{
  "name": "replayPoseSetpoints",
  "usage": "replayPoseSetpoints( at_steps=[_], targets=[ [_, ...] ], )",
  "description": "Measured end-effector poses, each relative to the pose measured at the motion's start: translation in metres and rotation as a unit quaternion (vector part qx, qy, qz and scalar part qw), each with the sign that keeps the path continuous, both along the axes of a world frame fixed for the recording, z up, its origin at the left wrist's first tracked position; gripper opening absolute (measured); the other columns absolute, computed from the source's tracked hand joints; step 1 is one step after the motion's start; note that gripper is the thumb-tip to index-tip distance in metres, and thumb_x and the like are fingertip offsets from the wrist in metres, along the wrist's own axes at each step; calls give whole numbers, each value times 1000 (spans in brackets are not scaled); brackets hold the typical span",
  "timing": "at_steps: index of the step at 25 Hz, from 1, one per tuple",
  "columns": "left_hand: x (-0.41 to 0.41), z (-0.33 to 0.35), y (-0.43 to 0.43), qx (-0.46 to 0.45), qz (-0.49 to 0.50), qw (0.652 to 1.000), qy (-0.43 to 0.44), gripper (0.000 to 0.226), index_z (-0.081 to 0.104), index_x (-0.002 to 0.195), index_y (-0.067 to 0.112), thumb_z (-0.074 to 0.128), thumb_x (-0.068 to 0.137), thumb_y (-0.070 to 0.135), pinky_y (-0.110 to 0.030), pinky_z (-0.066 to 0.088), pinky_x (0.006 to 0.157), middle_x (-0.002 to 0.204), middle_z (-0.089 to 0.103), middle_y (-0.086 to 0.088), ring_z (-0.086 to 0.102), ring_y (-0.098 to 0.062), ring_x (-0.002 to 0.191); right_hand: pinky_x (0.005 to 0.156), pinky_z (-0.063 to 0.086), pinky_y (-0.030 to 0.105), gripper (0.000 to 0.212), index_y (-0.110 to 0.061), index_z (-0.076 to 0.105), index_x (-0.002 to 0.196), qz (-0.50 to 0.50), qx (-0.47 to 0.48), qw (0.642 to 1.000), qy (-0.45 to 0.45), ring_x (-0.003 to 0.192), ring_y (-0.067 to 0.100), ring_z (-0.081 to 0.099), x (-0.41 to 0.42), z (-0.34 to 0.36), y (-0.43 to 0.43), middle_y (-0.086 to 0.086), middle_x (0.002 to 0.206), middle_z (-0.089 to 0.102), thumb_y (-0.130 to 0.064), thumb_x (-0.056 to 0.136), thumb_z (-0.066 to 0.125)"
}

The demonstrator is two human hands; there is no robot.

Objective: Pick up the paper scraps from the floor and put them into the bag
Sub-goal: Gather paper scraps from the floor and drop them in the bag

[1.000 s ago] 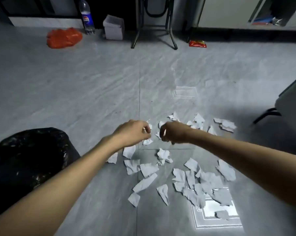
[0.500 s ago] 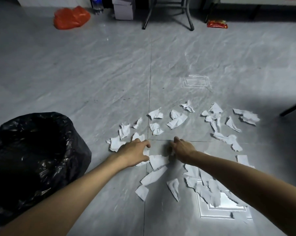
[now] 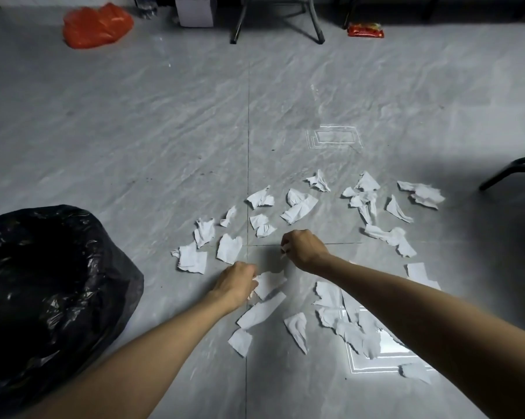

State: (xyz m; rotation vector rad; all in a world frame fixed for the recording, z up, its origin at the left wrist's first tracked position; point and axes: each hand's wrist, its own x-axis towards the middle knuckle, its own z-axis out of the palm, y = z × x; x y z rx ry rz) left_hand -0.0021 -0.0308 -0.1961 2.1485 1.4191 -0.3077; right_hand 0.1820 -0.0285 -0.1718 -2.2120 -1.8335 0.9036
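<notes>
Your left hand (image 3: 235,281) pinches a scrap (image 3: 268,284) on the floor (image 3: 164,131); your right hand (image 3: 303,249) is clenched on a small white bit. More scraps lie around them, the bag (image 3: 52,285) open at your left

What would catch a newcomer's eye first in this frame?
The white paper scraps scattered over the grey floor, centre to right, stand out most, with both hands among them: the left hand at one scrap, the right hand closed just beyond. The open black bag bulks at the left edge. Far back, an orange bag lies by the wall.
</notes>
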Motion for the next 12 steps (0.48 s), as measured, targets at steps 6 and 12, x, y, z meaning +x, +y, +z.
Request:
replayPoseSetpoints(
  at_steps=[6,12],
  targets=[
    [-1,69,33,-3,119,984,-130,3,63,77,11,64,80,12,-26,41,65,87,69,-16,65,-29,82,76,55,39,23,-7,72,82,-74,21,991,106,80,33,66,-24,23,22,21,87,73,-7,82,49],
    [-43,172,49,14,191,951,-244,12,59,70,14,64,75,4,-26,55,52,53,65,-7,66,-21,48,45,43,23,20,-11,63,68,-111,33,964,238,51,22,54,-73,85,42,9,60,63,-1,75,47]
  ],
)
